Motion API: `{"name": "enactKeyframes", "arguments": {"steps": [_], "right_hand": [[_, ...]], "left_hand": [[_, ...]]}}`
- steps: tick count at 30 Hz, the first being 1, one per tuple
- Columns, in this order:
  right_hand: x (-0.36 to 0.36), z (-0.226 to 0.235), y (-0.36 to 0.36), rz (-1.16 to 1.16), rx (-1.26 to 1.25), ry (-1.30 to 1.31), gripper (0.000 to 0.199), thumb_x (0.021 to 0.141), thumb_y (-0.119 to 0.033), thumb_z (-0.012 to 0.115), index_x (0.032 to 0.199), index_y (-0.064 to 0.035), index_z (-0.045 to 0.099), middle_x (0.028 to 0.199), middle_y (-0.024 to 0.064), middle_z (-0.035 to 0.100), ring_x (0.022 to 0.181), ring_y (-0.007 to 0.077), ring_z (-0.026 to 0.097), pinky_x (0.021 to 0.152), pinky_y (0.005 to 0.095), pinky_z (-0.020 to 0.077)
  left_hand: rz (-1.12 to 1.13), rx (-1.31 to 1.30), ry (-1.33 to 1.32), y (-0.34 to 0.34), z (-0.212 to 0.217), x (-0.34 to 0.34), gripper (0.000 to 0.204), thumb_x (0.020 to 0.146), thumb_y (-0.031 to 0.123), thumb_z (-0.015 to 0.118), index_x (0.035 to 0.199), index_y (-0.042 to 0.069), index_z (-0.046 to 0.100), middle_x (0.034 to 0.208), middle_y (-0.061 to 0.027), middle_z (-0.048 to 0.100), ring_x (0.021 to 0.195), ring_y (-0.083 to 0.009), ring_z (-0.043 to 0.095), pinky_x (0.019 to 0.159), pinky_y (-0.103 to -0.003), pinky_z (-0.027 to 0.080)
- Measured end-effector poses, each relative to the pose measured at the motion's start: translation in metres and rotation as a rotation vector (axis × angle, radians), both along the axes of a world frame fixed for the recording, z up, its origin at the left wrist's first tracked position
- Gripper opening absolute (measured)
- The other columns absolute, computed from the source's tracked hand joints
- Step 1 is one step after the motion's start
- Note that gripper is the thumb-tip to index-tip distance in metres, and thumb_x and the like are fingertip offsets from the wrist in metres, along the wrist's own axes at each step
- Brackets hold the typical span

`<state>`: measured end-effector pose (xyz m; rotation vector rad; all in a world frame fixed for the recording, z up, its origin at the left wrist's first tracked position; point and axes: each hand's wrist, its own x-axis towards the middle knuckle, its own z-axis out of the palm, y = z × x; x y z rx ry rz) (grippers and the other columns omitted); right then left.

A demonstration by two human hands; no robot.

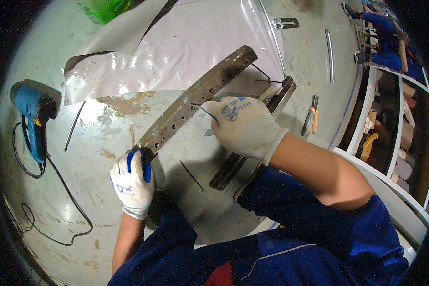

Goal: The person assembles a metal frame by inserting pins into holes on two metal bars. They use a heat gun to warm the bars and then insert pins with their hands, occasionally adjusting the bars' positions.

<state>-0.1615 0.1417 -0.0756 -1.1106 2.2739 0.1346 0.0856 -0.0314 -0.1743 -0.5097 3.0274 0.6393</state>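
Observation:
A long metal bar (195, 97) with a row of round holes lies slanted in front of me. My left hand (134, 181), in a white glove with blue coating, is closed around its near end. My gloved right hand (240, 121) is closed beside the bar's middle. From its fingers a thin dark rod (195, 104) reaches to the bar's holed side; most of it is hidden in the glove. A bent thin rod (262, 71) sticks out near the far end. Under my right forearm lies a second dark bar (226, 170). Another thin bent rod (191, 177) rests on the floor between my hands.
A pale plastic sheet (195, 33) with a curled edge spreads beyond the bar. At left lies a blue heat gun (33, 114) with a trailing cord. Cutters (311, 117), a metal tube (329, 55) and a slotted plate (286, 23) lie right. A rack (393, 124) holds rolls; another person (383, 43) is beyond.

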Motion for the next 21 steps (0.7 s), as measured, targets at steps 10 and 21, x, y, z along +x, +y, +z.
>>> {"name": "enactKeyframes", "arguments": {"steps": [10, 21], "right_hand": [[0.006, 0.007, -0.006, -0.095, 0.141, -0.098, 0.038, 0.098, -0.028, 0.053, 0.132, -0.0118, 0.062, 0.117, 0.0176, 0.069, 0.104, 0.0374, 0.070, 0.089, 0.0509, 0.0554], [0.011, 0.007, -0.002, -0.123, 0.159, -0.082, 0.038, 0.098, -0.026, 0.056, 0.132, -0.0101, 0.062, 0.112, 0.0179, 0.069, 0.098, 0.0385, 0.071, 0.085, 0.0504, 0.0569]], "left_hand": [[0.012, -0.004, -0.027, 0.001, -0.002, 0.002, 0.052, 0.077, 0.015, 0.078, 0.126, 0.007, 0.063, 0.127, -0.0158, 0.061, 0.115, -0.0362, 0.056, 0.098, -0.049, 0.043], [0.005, -0.010, -0.001, 0.000, -0.002, 0.002, 0.054, 0.076, 0.015, 0.078, 0.127, 0.007, 0.063, 0.127, -0.0159, 0.061, 0.115, -0.0365, 0.056, 0.099, -0.050, 0.043]]}}
